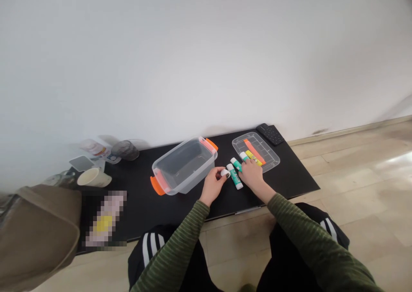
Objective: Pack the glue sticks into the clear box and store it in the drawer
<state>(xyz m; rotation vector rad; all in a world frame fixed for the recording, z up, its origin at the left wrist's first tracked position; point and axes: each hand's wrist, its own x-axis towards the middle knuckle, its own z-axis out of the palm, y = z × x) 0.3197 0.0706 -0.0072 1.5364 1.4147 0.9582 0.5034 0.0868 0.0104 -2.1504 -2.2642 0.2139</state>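
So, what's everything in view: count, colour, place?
Table: one, black, centre
Tub: one, clear-orange, mid-table
Lid: one, clear-orange, table's right
Glue sticks: three green-white, one yellow, near lid
White piece: one, white, near tub
Dotted pad: one, black, beside lid
Cup: one, white, left
Containers: several, white and grey, left
Fabric item: one, brown, left
Pixelated item: one, pink-yellow, left
Wall: one, pale, back
Floor: one, beige, below
Trousers: one pair, black, front
Sleeves: two, green, front
Left grip: one, bare, centre
Right grip: one, bare, at sticks

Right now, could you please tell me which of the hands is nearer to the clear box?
Left: the left hand is close beside the right end of the clear box; the right hand is farther right, at the glue sticks.
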